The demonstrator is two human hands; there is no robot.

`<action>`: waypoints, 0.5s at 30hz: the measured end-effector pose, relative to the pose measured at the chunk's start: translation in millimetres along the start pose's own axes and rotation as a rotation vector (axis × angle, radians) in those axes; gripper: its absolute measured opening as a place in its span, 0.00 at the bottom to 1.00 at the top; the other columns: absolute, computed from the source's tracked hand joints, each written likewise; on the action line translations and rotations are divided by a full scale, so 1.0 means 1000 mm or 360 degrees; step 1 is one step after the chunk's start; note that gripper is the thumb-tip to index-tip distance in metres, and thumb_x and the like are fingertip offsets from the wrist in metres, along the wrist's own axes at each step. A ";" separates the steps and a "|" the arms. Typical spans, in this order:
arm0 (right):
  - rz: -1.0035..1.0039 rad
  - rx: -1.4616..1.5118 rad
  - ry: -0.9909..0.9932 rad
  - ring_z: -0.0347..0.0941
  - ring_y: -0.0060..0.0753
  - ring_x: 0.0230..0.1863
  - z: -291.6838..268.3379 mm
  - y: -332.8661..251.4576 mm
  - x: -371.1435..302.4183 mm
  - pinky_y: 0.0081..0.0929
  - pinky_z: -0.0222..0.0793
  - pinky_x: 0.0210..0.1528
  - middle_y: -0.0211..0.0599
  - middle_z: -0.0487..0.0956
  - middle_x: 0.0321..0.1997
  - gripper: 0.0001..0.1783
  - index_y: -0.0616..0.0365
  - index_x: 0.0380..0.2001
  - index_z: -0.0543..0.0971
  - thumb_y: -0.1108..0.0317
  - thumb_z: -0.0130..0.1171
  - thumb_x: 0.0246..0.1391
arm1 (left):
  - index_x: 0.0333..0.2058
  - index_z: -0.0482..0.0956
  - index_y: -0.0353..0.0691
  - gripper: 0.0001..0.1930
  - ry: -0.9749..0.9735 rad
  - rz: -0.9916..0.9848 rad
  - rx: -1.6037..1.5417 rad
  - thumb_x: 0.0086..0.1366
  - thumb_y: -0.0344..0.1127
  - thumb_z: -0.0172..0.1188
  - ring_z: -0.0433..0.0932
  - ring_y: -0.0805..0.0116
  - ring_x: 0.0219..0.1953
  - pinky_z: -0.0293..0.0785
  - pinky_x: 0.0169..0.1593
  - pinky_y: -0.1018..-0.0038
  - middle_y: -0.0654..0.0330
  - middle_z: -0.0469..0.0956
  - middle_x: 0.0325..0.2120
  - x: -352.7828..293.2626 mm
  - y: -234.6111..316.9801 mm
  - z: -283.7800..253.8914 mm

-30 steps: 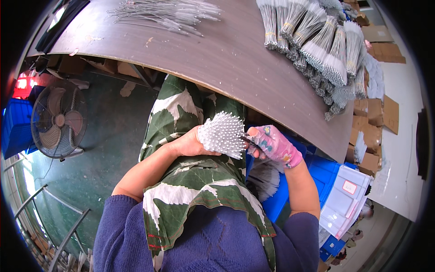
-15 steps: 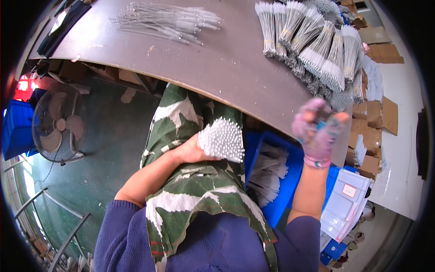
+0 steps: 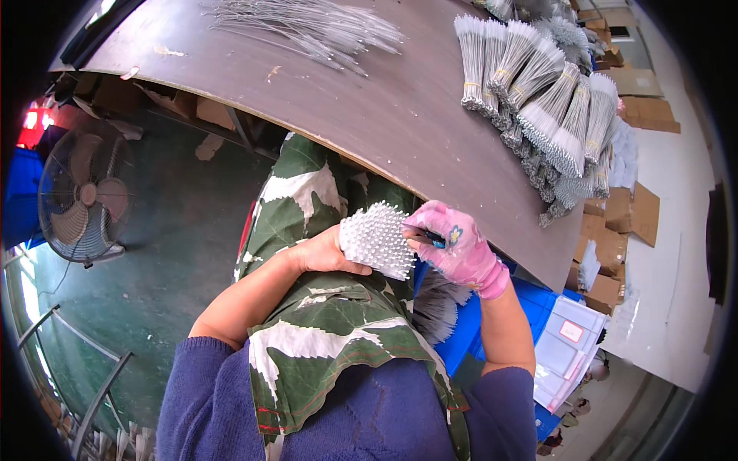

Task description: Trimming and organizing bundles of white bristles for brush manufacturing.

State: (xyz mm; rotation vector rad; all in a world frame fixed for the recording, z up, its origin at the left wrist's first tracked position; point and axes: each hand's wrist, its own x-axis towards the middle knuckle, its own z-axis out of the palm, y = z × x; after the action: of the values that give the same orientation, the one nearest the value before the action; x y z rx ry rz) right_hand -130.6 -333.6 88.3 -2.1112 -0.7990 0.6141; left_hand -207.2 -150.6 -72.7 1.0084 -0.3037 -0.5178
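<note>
My bare left hand [image 3: 327, 252] is closed around a thick bundle of thin straw-cleaning brushes [image 3: 377, 240], held over my lap with their white tips facing up. My right hand [image 3: 453, 250], in a pink flowered glove, is at the right side of that bundle. Its fingers are bent into a pinch near the tips, and something small and dark with blue shows there; what it is I cannot make out. On the table [image 3: 346, 115], loose wire brushes [image 3: 315, 31] lie spread at the far side. Several tied bundles of brushes [image 3: 553, 107] are piled at the right.
Beside my right leg a blue bin [image 3: 461, 338] holds more brushes [image 3: 438, 307]. A clear plastic box [image 3: 565, 349] stands to its right. Cardboard boxes [image 3: 603, 238] sit past the table's right end. A floor fan [image 3: 86, 196] stands at the left.
My right hand has come left and down from beside the piled bundles to the bundle in my left hand. The left hand stays nearly in place. The view has shifted slightly.
</note>
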 end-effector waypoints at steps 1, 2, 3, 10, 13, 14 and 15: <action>-0.0045 -0.0167 -0.0105 0.74 0.35 0.34 -0.003 -0.004 0.007 0.27 0.71 0.38 0.38 0.74 0.33 0.13 0.58 0.36 0.77 0.77 0.62 0.43 | 0.48 0.72 0.37 0.26 -0.0039 0.0001 -0.0023 0.47 0.24 0.68 0.71 0.74 0.46 0.65 0.54 0.74 0.64 0.76 0.42 0.000 -0.002 -0.004; -0.0093 -0.0332 -0.0208 0.75 0.33 0.33 -0.006 -0.009 0.014 0.26 0.71 0.38 0.37 0.74 0.33 0.14 0.60 0.36 0.76 0.80 0.61 0.42 | 0.48 0.72 0.37 0.26 -0.0077 0.0002 -0.0044 0.47 0.24 0.67 0.71 0.73 0.46 0.65 0.55 0.73 0.64 0.76 0.43 0.000 -0.003 -0.007; -0.0093 -0.0331 -0.0212 0.75 0.33 0.33 -0.009 -0.015 0.021 0.26 0.71 0.38 0.37 0.74 0.33 0.14 0.60 0.36 0.76 0.80 0.61 0.42 | 0.48 0.72 0.37 0.26 -0.0074 0.0002 -0.0046 0.47 0.24 0.67 0.71 0.73 0.46 0.65 0.55 0.73 0.64 0.76 0.43 0.000 -0.003 -0.008; -0.0171 -0.0486 -0.0123 0.74 0.34 0.34 -0.017 -0.019 0.027 0.26 0.71 0.35 0.36 0.74 0.33 0.16 0.56 0.35 0.78 0.79 0.62 0.38 | 0.50 0.71 0.36 0.27 -0.0125 -0.0134 -0.0163 0.48 0.24 0.66 0.68 0.71 0.50 0.62 0.57 0.72 0.62 0.73 0.47 0.016 0.029 -0.006; -0.0214 -0.0294 0.0033 0.74 0.32 0.34 -0.013 -0.011 0.019 0.25 0.70 0.34 0.36 0.73 0.34 0.14 0.57 0.35 0.78 0.79 0.62 0.40 | 0.51 0.71 0.37 0.28 -0.0192 -0.0101 -0.0147 0.48 0.23 0.66 0.68 0.70 0.51 0.61 0.58 0.72 0.62 0.73 0.48 0.019 0.033 -0.007; -0.0263 -0.0236 0.0085 0.73 0.31 0.33 -0.010 -0.006 0.017 0.24 0.70 0.34 0.35 0.73 0.34 0.13 0.57 0.34 0.78 0.79 0.62 0.41 | 0.51 0.71 0.37 0.28 -0.0191 -0.0089 -0.0128 0.48 0.23 0.66 0.68 0.70 0.51 0.61 0.58 0.72 0.62 0.73 0.48 0.018 0.035 -0.005; -0.0190 -0.0050 0.0125 0.71 0.29 0.33 -0.007 0.002 0.012 0.23 0.69 0.35 0.35 0.72 0.33 0.11 0.57 0.33 0.78 0.79 0.61 0.43 | 0.51 0.71 0.36 0.28 -0.0152 -0.0135 -0.0192 0.48 0.22 0.66 0.68 0.71 0.51 0.61 0.58 0.72 0.62 0.73 0.48 0.017 0.040 0.001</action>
State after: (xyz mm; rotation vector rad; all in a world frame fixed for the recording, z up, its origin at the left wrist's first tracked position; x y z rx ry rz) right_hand -117.1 -328.9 89.1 -2.0854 -0.8880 0.4551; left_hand -182.6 -143.5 -38.0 0.8836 -0.3117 -0.6547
